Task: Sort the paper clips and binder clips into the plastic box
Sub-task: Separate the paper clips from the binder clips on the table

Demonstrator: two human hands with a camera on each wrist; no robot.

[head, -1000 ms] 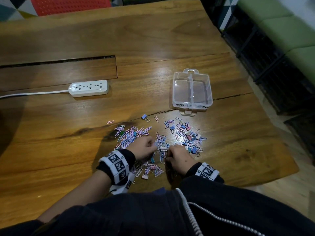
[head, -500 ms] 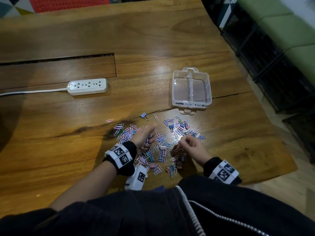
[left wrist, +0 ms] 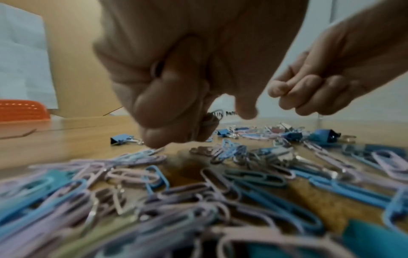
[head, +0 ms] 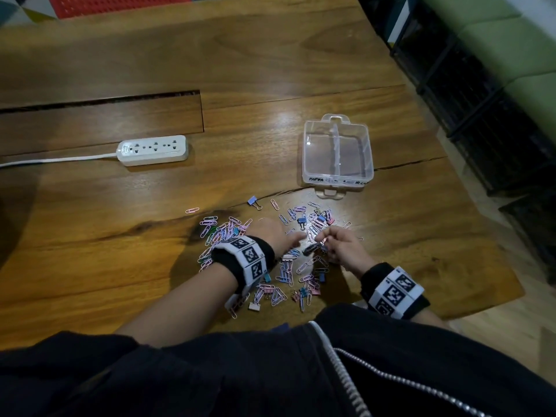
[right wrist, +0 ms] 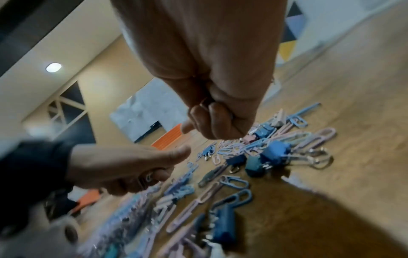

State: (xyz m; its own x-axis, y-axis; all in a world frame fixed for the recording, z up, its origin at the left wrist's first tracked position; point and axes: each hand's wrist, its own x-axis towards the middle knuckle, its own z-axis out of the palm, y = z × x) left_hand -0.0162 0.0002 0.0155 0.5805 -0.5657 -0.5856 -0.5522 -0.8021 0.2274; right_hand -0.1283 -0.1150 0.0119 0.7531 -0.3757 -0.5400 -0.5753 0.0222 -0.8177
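A loose pile of pink, lilac and blue paper clips (head: pixel 284 273) mixed with small binder clips (right wrist: pixel 273 153) lies on the wooden table near me. Beyond it stands the clear plastic box (head: pixel 337 180), lid off, split in two by a divider, with nothing showing inside. My left hand (head: pixel 296 237) hovers over the pile's middle, fingers curled round paper clips (left wrist: pixel 156 68). My right hand (head: pixel 325 236) is just to its right, fingertips almost meeting the left's. Its fingers are curled tight, and a bit of clip wire (right wrist: pixel 204 103) shows in the fold. A blue binder clip (head: pixel 252 201) lies apart, at the pile's far left.
A white power strip (head: pixel 153 150) with its cable lies at the left. The table (head: pixel 240 70) has a long slot behind the strip and a crack beside the box. Its right edge drops to the floor, with black wire racks (head: pixel 481 100) beyond.
Both hands have moved from the near side of the pile farther in, toward the box. The right hand swung out to the right, and its fingertips now almost meet the left's.
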